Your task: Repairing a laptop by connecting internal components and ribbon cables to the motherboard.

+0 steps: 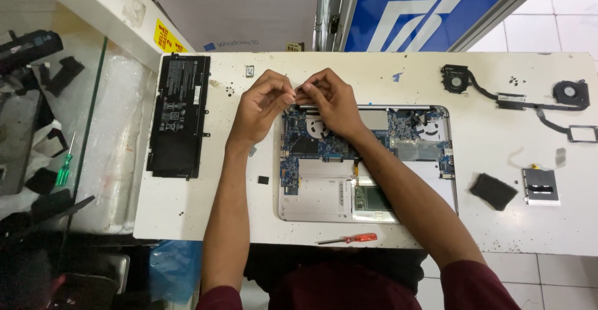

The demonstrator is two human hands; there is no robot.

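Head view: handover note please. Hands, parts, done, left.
Left hand and right hand: fingers of both pinch one small thin part between them, above the top edge of the opened laptop; what the part is cannot be told.
Parts: battery out, lying left of the laptop. Fan and heat pipe assembly out, at the table's far right. Red-handled screwdriver at the near table edge. Loose screws scattered on the table.
Done: bottom cover off, board exposed.
Left: board still in the chassis.

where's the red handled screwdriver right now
In the head view the red-handled screwdriver lies at the white table's near edge, just in front of the opened laptop, between the person's forearms.
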